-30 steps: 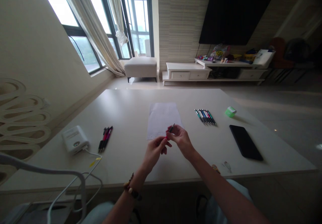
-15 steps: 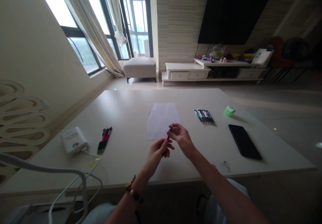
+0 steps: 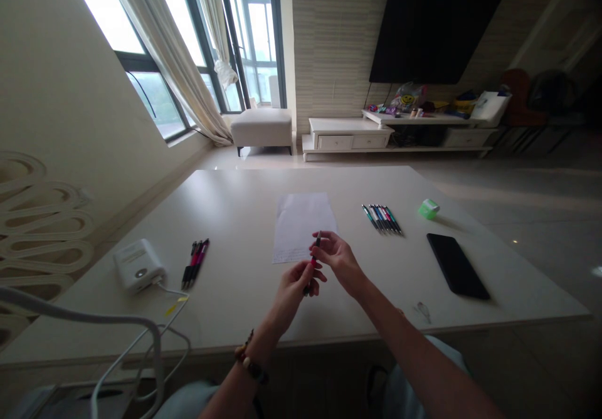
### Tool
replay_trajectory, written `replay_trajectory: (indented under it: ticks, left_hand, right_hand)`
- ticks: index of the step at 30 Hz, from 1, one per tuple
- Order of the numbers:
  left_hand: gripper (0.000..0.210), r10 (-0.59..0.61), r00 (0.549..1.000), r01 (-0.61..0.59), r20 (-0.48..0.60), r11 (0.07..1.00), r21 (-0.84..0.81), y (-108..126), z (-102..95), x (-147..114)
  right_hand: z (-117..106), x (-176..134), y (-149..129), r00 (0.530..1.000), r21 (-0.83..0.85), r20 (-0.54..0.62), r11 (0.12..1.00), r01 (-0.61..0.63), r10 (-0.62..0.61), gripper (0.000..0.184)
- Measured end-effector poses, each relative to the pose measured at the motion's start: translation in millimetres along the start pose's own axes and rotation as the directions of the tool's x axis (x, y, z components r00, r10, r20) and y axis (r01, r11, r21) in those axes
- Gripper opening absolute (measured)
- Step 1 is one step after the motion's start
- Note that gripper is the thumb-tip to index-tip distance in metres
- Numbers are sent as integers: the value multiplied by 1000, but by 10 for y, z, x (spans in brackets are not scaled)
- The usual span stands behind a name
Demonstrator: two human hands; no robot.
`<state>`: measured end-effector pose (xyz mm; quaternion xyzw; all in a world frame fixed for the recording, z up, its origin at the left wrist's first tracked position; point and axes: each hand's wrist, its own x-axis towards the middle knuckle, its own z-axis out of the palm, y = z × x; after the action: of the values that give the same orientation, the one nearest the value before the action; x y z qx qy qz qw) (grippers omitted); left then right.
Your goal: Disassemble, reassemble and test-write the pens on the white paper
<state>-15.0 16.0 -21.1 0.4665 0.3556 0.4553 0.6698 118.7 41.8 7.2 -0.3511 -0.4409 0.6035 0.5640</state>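
Note:
Between my two hands, above the near part of the table, is a red and black pen, tilted with its silver tip pointing away from me. My left hand is closed around its lower, near end. The fingers of my right hand pinch its upper part near the tip. Just beyond the hands lies a white sheet of paper, with faint lines of writing along its near edge. A group of dark and magenta pens lies to the left. A row of several coloured pens lies to the right.
On the white table, a white power bank with a cable sits at the left. Toward the right are a green container, a black phone and a small clear item near the front edge.
The pen has turned slightly more upright between my hands. Both hands keep nearly the same place, and the things on the table have not moved.

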Motion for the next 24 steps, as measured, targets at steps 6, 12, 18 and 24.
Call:
replay_trajectory:
  ticks: [6, 12, 18, 24]
  left_hand:
    - [38, -5, 1000, 5, 6, 1000, -4, -18, 17, 5]
    - [43, -46, 999, 46, -22, 999, -2, -29, 46, 11]
    - [44, -28, 999, 28, -24, 1000, -3, 6, 38, 6]
    - [44, -40, 999, 40, -20, 999, -3, -11, 36, 4]
  right_hand:
    - [-20, -13, -21, 999, 78, 51, 997, -10, 6, 40]
    - [-22, -2, -6, 999, -91, -35, 996, 10, -13, 38]
    - [-39, 3, -14, 997, 17, 67, 999, -32, 31, 40]
    - [-53, 14, 1, 998, -131, -55, 991, -4, -4, 37]
